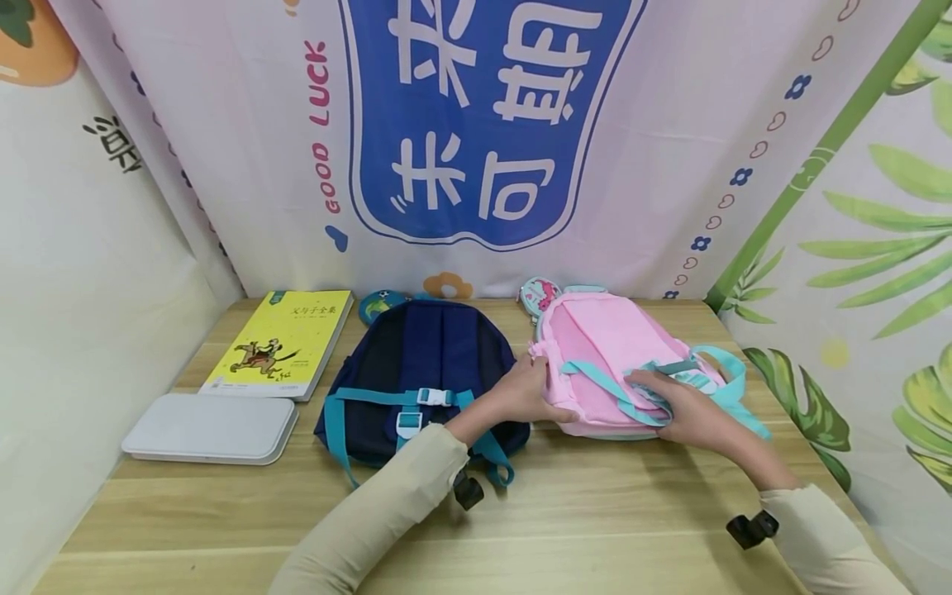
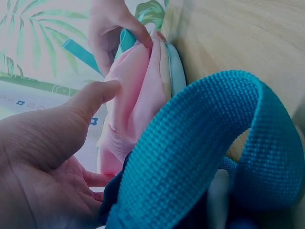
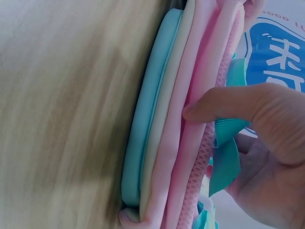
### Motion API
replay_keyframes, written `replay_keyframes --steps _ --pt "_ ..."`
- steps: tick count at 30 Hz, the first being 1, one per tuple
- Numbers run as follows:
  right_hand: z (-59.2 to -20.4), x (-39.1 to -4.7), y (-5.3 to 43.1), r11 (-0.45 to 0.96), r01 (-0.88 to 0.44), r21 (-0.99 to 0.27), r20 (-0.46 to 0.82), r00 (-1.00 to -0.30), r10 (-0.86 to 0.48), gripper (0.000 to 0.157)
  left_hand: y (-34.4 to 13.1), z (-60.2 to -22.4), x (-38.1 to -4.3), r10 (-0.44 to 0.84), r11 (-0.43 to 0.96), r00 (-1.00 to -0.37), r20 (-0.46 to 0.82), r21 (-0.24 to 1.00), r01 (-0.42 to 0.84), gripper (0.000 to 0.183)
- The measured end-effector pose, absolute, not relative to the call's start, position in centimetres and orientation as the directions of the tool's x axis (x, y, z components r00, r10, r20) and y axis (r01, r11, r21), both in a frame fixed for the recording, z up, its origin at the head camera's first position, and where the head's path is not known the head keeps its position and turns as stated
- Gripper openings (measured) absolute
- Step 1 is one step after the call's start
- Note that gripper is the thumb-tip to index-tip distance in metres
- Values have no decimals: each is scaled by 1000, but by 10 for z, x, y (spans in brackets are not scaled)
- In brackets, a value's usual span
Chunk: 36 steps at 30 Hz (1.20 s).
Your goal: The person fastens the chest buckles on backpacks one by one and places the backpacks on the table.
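Note:
A pink backpack [image 1: 595, 330] lies on the table with its strap side up and its bottom toward me. My left hand [image 1: 524, 390] holds its lower left corner, thumb on the bottom edge and fingers along the side. At the lower right, my right hand [image 1: 684, 413] grips the bottom edge. In the right wrist view its thumb presses into the pink seam, while the other fingers, partly hidden, lie over the back by the turquoise strap [image 3: 228, 167]. A dark blue backpack [image 1: 461, 347] with teal straps lies close left, its looped strap [image 2: 200, 129] large in the left wrist view.
At the left, a yellow book [image 1: 290, 330] lies behind a white flat case [image 1: 211, 426]. Round pouches, one blue [image 1: 381, 306] and one pink-patterned [image 1: 539, 295], sit behind the backpacks. Printed curtains [image 1: 268, 165] hang along the back and sides of the wooden table [image 1: 550, 529].

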State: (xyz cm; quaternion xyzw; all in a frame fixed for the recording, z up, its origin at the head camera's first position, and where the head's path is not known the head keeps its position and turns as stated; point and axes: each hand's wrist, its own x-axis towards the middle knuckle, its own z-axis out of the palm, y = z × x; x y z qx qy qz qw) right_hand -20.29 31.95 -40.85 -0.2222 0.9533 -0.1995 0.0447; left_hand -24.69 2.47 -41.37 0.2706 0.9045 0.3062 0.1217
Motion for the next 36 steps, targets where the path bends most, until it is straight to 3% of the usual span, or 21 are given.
replay_keyframes --steps 7,14,30,36 --pt "-403 -203 321 802 -428 -418 5 -883 -469 77 24 -416 -248 564 638 -825 -30 650 412 99" --pt "-384 -206 319 750 -462 -473 66 -867 -493 79 26 -410 -249 497 696 -865 -65 626 353 105" --pt "-319 -213 320 720 -588 -368 293 -809 -510 75 46 -392 -251 478 727 -878 -8 564 391 102" --pt "-309 -220 330 745 -570 -346 337 -816 -469 74 55 -387 -251 496 721 -868 20 547 425 101"
